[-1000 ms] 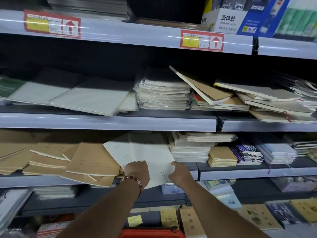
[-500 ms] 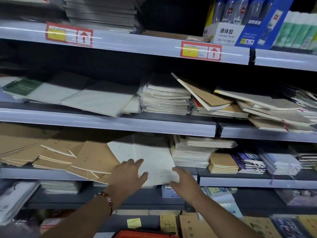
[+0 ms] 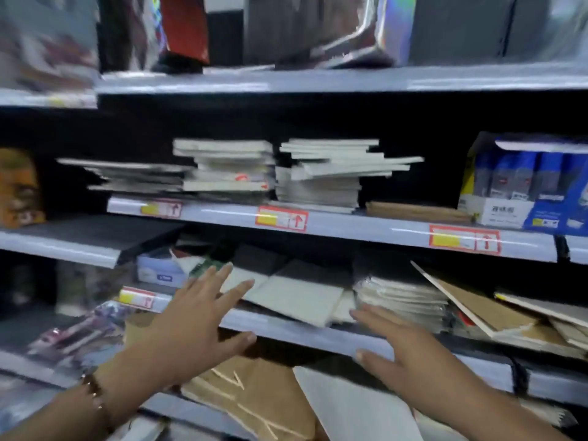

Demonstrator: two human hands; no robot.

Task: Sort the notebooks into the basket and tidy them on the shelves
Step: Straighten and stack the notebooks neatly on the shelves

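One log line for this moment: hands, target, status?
left hand: open, empty | right hand: open, empty | target: white notebook overhanging shelf edge | status: reaching, no grasp

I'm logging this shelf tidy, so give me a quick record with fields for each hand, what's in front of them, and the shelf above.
left hand: open, fingers spread, reaching toward the white notebook
right hand: open, near the wrapped stack
shelf above: uneven notebook stacks
view: blurred
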